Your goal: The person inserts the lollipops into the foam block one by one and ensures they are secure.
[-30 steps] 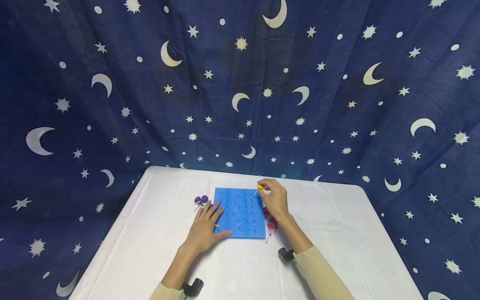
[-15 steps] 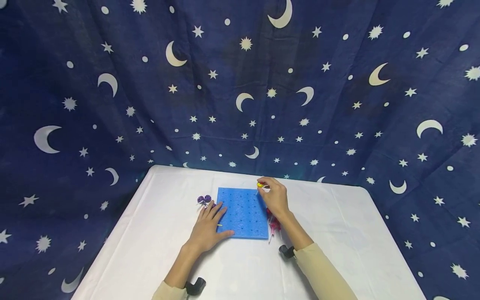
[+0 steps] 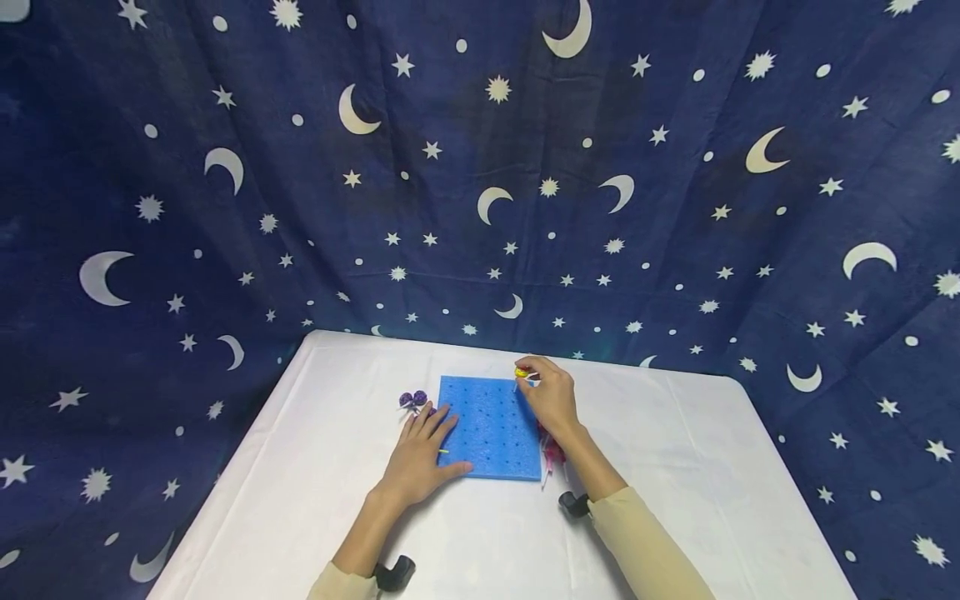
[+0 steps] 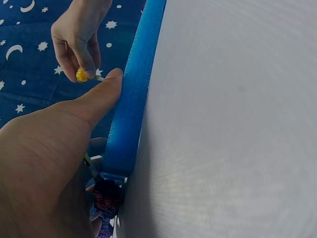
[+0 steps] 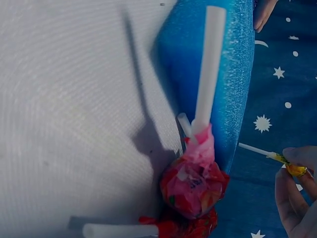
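A blue foam board [image 3: 487, 429] with rows of small holes lies on the white table. My right hand [image 3: 553, 402] pinches a yellow lollipop [image 3: 521, 372] above the board's far right corner, its white stick pointing down. In the right wrist view, thumb and fingers hold the yellow lollipop [image 5: 295, 170] by the wrapped head. My left hand [image 3: 415, 461] rests spread on the board's left edge, thumb at the near edge. A yellow stick [image 3: 443, 452] shows beside that hand. In the left wrist view the thumb of my left hand [image 4: 54, 144] lies against the board [image 4: 131, 94].
Purple lollipops [image 3: 412, 399] lie left of the board, partly behind my left fingers. Red and pink lollipops [image 3: 553, 454] lie along its right edge, under my right wrist; one red lollipop [image 5: 193, 186] is close in the right wrist view. A dark star-patterned cloth [image 3: 480, 167] hangs behind the table.
The head view has shifted slightly, so the board and table appear a little further right. The yellow lollipop remains pinched near the far right corner, and my left hand stays on the board.
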`<act>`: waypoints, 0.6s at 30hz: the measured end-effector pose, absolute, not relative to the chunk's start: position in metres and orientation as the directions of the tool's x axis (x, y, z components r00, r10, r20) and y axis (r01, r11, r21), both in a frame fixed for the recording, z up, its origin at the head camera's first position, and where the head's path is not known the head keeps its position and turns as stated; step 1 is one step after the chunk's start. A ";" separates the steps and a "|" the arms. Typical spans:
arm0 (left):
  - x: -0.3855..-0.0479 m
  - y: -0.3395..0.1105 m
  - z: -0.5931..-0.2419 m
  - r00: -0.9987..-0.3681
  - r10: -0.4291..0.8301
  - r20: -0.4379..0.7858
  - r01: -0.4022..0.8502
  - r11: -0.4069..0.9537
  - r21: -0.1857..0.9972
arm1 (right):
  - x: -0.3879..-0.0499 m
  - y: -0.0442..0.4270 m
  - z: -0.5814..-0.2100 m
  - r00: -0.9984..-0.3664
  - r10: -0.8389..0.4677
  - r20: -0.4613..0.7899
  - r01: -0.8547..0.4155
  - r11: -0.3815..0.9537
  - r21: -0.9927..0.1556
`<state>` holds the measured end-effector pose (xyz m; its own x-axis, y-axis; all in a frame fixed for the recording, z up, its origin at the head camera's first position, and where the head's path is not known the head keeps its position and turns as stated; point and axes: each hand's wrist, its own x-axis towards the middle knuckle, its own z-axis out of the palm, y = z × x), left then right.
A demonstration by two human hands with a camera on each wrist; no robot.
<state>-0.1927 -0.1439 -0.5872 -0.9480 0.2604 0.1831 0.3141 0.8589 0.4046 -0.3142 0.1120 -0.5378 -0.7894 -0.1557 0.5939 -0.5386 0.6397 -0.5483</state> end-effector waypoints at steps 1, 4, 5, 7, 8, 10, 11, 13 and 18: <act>-0.193 -0.144 -0.587 -0.948 0.260 0.182 0.314 0.858 0.407 | -0.314 0.112 -0.538 -0.791 -0.152 0.592 -0.536 0.640 -0.551; -0.193 -0.143 -0.586 -0.949 0.260 0.177 0.312 0.856 0.413 | -0.315 0.112 -0.538 -0.797 -0.148 0.585 -0.527 0.642 -0.556; -0.193 -0.143 -0.586 -0.949 0.260 0.178 0.312 0.855 0.414 | -0.316 0.112 -0.539 -0.799 -0.150 0.582 -0.526 0.643 -0.556; -0.193 -0.142 -0.585 -0.949 0.259 0.181 0.313 0.854 0.416 | -0.316 0.112 -0.539 -0.802 -0.155 0.577 -0.525 0.643 -0.558; -0.192 -0.142 -0.585 -0.948 0.259 0.185 0.314 0.852 0.419 | -0.317 0.111 -0.539 -0.803 -0.156 0.576 -0.525 0.644 -0.557; -0.192 -0.142 -0.585 -0.946 0.257 0.196 0.318 0.849 0.422 | -0.317 0.111 -0.539 -0.804 -0.160 0.573 -0.525 0.644 -0.556; -0.192 -0.142 -0.584 -0.946 0.256 0.199 0.318 0.848 0.423 | -0.317 0.111 -0.540 -0.805 -0.162 0.571 -0.525 0.644 -0.557; -0.192 -0.142 -0.584 -0.945 0.256 0.203 0.320 0.847 0.425 | -0.318 0.110 -0.540 -0.806 -0.164 0.569 -0.523 0.648 -0.554; -0.191 -0.143 -0.584 -0.946 0.258 0.194 0.318 0.849 0.421 | -0.318 0.109 -0.542 -0.810 -0.169 0.561 -0.517 0.658 -0.548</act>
<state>-0.1914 -0.1431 -0.5840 -0.9464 0.2583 0.1939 0.3181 0.8494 0.4212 -0.3179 0.1092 -0.5424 -0.8103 -0.1687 0.5612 -0.5165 0.6581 -0.5479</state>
